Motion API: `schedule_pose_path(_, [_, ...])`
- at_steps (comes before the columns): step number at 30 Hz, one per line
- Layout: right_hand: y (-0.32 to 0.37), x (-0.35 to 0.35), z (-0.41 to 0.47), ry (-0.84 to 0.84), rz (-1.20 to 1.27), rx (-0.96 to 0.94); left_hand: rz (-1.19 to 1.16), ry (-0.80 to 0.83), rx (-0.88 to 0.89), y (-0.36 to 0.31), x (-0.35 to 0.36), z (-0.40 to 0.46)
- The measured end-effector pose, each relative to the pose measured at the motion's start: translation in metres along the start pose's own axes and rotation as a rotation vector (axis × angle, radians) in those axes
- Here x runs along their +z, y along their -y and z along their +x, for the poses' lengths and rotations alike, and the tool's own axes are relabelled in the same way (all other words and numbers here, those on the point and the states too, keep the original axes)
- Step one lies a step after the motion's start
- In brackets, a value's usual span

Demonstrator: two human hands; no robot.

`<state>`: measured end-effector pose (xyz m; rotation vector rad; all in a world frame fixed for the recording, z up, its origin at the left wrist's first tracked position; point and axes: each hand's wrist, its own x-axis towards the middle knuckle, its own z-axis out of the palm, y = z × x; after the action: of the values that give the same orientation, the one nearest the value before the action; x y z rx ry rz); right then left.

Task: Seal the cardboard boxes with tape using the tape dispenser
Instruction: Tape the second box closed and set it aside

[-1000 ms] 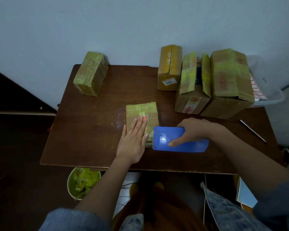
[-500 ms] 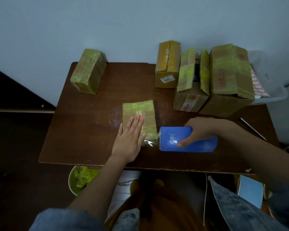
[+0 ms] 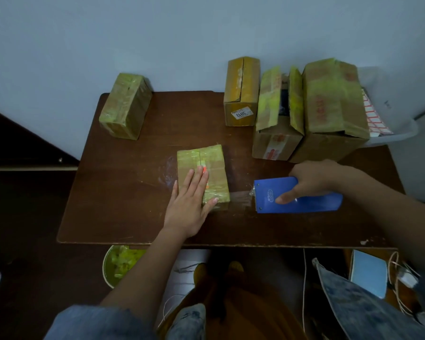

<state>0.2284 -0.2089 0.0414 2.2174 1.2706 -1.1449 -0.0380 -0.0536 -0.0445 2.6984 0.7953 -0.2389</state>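
A small cardboard box point(image 3: 212, 163) wrapped in yellowish tape lies flat in the middle of the brown table point(image 3: 123, 192). My left hand point(image 3: 189, 204) presses flat on its near left part, fingers straight. My right hand point(image 3: 312, 180) grips the blue tape dispenser point(image 3: 304, 203), which lies to the right of the box with its toothed edge facing it. A strip of clear tape point(image 3: 239, 197) stretches from the box's near right corner to the dispenser.
A taped box point(image 3: 125, 106) stands at the table's back left. Three larger cardboard boxes point(image 3: 242, 92) point(image 3: 277, 133) point(image 3: 334, 111) crowd the back right, one with open flaps. A white bin point(image 3: 398, 128) sits behind them. A bucket point(image 3: 119, 263) stands under the table's front edge.
My right hand has pulled the dispenser rightward away from the box, drawing out a strip of clear tape. My left hand stays pressed on the box.
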Motion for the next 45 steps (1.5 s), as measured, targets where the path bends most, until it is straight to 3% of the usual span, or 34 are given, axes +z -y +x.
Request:
schedule_pose_path(17, [0.071, 0.023, 0.016, -0.150, 0.009, 0.171, -0.060, -0.010, 0.006, -0.002, -0.002, -0.001])
schedule_pose_path(22, [0.062, 0.027, 0.013, -0.244, -0.183, 0.355, -0.064, 0.000, -0.016, 0.002, -0.003, -0.003])
schedule_pose_path(33, [0.103, 0.111, 0.035, -0.517, 0.186, 0.412, -0.114, -0.008, -0.041, -0.004, 0.001, 0.000])
schedule_pose_path(36, [0.108, 0.129, 0.044, -0.550, 0.305, 0.402, -0.266, -0.024, -0.027, -0.001, 0.001, 0.000])
schedule_pose_path(40, [0.104, 0.132, 0.043, -0.547, 0.440, 0.343, -0.660, -0.080, 0.003, 0.005, -0.005, -0.002])
schedule_pose_path(43, [0.102, 0.123, 0.028, -0.574, 0.370, 0.388, -0.801, -0.177, -0.046, 0.008, -0.010, -0.007])
schedule_pose_path(45, [0.109, 0.111, 0.014, -0.682, 0.290, 0.407, -0.870, -0.255, -0.119, 0.010, -0.013, -0.013])
